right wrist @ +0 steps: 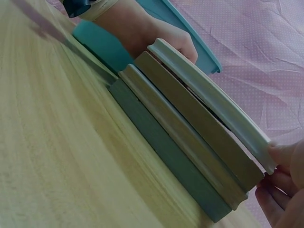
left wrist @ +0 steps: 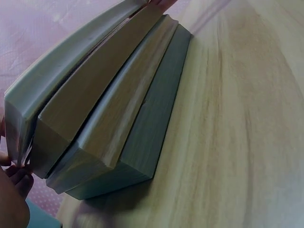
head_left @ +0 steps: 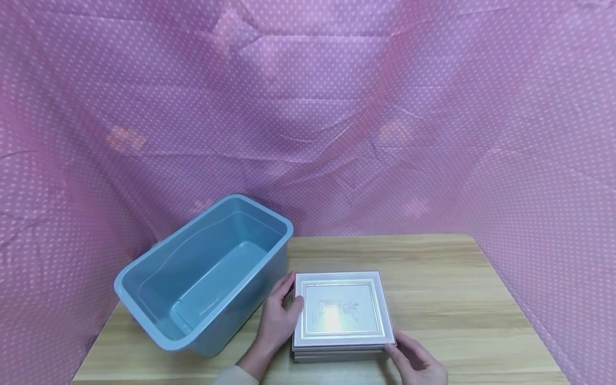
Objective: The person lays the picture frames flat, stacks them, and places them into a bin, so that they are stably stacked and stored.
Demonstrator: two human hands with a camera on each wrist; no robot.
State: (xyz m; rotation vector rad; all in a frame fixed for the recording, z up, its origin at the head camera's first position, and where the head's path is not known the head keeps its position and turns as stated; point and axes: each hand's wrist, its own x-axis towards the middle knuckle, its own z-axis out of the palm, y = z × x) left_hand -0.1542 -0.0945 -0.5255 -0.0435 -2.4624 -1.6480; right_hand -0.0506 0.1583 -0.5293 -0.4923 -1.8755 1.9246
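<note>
A white picture frame [head_left: 343,276] with a faint floral print behind shiny glass tops a stack of several frames. My left hand [head_left: 279,321] grips its left edge, thumb on the upper face and fingers at the side. At the front right corner, my right hand [head_left: 417,363] pinches the same frame between thumb and fingers. Seen from the right wrist, a narrow dark gap runs under the white frame's moulding [right wrist: 213,107]. Beneath it lie a brown-edged frame [right wrist: 199,128], one with a ridged profile, and a grey-green one [right wrist: 161,149] lowest, on the wooden table [right wrist: 57,142].
A large blue plastic tub [head_left: 240,291] stands left of the stack with nothing inside, its near side close to my left hand. Behind the table hangs a pink polka-dot cloth [head_left: 337,133], which also lines both sides.
</note>
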